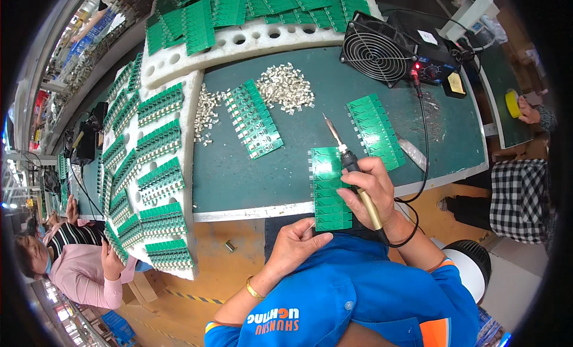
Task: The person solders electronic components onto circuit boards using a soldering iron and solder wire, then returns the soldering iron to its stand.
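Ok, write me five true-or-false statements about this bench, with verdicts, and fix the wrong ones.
1. The right hand grips a soldering iron. True.
2. The iron's tip rests on the green board near the left hand. False: it points away, past the board's far edge.
3. The black fan stands at the bench's left end. False: it stands toward the far right.
4. Small pale parts lie heaped on the bench. True.
5. The gold bracelet is on the right wrist. False: the left.
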`<state>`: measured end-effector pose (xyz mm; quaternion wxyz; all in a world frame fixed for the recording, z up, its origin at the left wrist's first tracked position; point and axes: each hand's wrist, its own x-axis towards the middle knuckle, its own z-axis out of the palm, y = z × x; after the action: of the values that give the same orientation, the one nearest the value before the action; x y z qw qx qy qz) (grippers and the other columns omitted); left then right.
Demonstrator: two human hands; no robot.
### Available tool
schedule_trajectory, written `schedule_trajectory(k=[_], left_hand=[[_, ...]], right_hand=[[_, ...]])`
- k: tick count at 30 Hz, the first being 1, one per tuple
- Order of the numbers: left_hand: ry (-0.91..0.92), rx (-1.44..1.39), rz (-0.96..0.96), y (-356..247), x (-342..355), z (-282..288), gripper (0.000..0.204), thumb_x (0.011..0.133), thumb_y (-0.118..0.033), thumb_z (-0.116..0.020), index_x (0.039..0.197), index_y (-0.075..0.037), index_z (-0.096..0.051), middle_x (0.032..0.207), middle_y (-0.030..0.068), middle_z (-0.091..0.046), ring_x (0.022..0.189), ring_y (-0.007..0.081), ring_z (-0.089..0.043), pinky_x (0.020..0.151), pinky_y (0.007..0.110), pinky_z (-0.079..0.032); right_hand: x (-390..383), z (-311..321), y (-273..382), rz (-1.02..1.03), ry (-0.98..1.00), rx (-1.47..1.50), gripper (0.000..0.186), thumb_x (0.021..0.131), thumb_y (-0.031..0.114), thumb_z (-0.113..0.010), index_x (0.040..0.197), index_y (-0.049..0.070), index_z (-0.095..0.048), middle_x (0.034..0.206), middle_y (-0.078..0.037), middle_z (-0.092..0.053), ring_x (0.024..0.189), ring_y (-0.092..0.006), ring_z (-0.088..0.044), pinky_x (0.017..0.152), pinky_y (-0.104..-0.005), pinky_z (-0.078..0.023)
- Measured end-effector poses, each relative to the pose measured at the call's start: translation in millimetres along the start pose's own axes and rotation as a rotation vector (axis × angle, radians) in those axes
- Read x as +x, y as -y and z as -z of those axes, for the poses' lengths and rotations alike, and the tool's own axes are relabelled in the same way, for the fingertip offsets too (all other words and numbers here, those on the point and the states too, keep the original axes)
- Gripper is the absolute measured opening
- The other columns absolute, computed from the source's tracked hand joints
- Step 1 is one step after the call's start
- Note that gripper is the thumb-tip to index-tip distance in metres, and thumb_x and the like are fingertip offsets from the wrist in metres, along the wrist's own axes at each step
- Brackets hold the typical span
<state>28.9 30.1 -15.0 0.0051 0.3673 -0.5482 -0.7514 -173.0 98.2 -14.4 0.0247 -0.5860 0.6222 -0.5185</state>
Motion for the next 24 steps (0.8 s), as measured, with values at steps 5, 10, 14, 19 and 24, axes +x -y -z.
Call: schedule_trajectory(k=[5, 10, 14, 19, 24], left_hand=[[0.011, -0.269, 0.002, 6.5, 6.0, -3.0, 0.030, 0.095, -0.016, -0.065, 0.121, -0.002, -0.064, 0.090, -0.0050, -0.065, 0.081, 0.0015, -0.052, 0.073, 0.019, -0.044], [0.003, -0.197, -0.032, 7.5, 1.6, 0.2, 0.028, 0.096, -0.015, -0.063, 0.120, -0.002, -0.065, 0.106, 0.0005, -0.068, 0.090, 0.0029, -0.055, 0.078, 0.020, -0.045], [-0.049, -0.112, -0.098, 1.3, -7.4, -0.1, 0.027, 0.096, -0.015, -0.063, 0.119, -0.001, -0.065, 0.088, -0.0057, -0.065, 0.075, 0.0003, -0.049, 0.065, 0.017, -0.041], [-0.079, -0.104, -0.186, -4.5, -15.0, -1.3, 0.025, 0.094, -0.016, -0.067, 0.115, -0.003, -0.068, 0.065, -0.0117, -0.044, 0.060, -0.0003, -0.033, 0.052, 0.019, -0.028], [-0.057, -0.075, -0.200, -4.9, -22.9, 0.5, 0.024, 0.093, -0.013, -0.067, 0.114, -0.002, -0.068, 0.069, -0.0114, -0.047, 0.063, 0.0003, -0.035, 0.056, 0.018, -0.031]], right_hand=[[3.0, -4.0, 3.5, 0.004, -0.011, -0.075, 0.043, 0.069, -0.005, -0.077, 0.106, 0.007, -0.060, 0.094, -0.012, -0.050, 0.076, -0.0261, -0.055, 0.062, -0.0355, -0.047], [2.4, -5.4, 8.6, 0.046, -0.045, -0.088, 0.043, 0.070, -0.004, -0.076, 0.107, 0.009, -0.059, 0.094, -0.013, -0.050, 0.077, -0.0267, -0.056, 0.063, -0.0348, -0.048], [5.1, -3.3, 12.4, 0.136, -0.100, -0.093, 0.039, 0.076, 0.002, -0.075, 0.110, 0.010, -0.058, 0.096, -0.013, -0.051, 0.078, -0.0264, -0.057, 0.063, -0.0346, -0.049], [25.0, 2.9, 13.7, 0.214, -0.154, -0.077, 0.032, 0.083, 0.008, -0.072, 0.112, 0.009, -0.058, 0.095, -0.013, -0.053, 0.079, -0.0266, -0.057, 0.064, -0.0348, -0.049], [51.3, 4.0, 16.0, 0.238, -0.163, -0.047, 0.029, 0.086, 0.007, -0.069, 0.113, 0.008, -0.058, 0.097, -0.014, -0.057, 0.083, -0.0270, -0.059, 0.069, -0.0342, -0.050]])
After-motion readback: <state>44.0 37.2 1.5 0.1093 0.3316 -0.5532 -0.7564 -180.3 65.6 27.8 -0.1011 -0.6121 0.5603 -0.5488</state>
